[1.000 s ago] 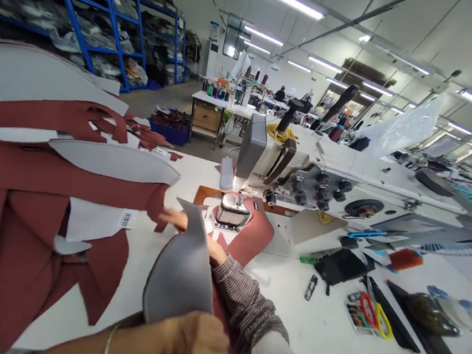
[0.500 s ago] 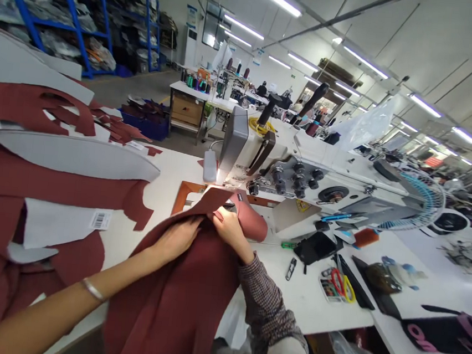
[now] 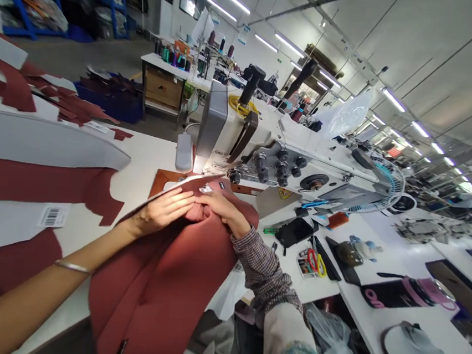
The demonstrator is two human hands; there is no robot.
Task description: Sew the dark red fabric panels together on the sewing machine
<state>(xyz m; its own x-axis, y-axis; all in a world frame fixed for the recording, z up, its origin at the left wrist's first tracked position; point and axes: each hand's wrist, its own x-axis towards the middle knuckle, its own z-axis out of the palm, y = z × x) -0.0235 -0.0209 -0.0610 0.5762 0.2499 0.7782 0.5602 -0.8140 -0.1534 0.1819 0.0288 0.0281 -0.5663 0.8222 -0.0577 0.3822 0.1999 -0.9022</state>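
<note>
A large maroon fabric piece (image 3: 186, 261) hangs from the sewing table toward my lap, its upper part bunched below the sewing machine head (image 3: 256, 140). My left hand (image 3: 164, 212) holds its raised edge, fingers long and close together over the cloth, the thumb hidden. Close beside it, my right hand (image 3: 218, 206) grips a gathered fold, its fingertips partly hidden by the cloth. A small dark label shows on the fabric just beyond my right hand. The needle area is mostly concealed behind the raised edge.
Cut maroon and grey pieces (image 3: 43, 181) cover the table's left side. To the right lie a black phone (image 3: 294, 232), a small tray with red and yellow scissors (image 3: 314, 262), and a black and pink bottle (image 3: 406, 293). A blue bin (image 3: 112, 98) of scraps stands beyond.
My view has turned to the right. The fabric edge is now raised flatter under my left hand, whose fingers have straightened, and the cloth is bunched more tightly at my right hand.
</note>
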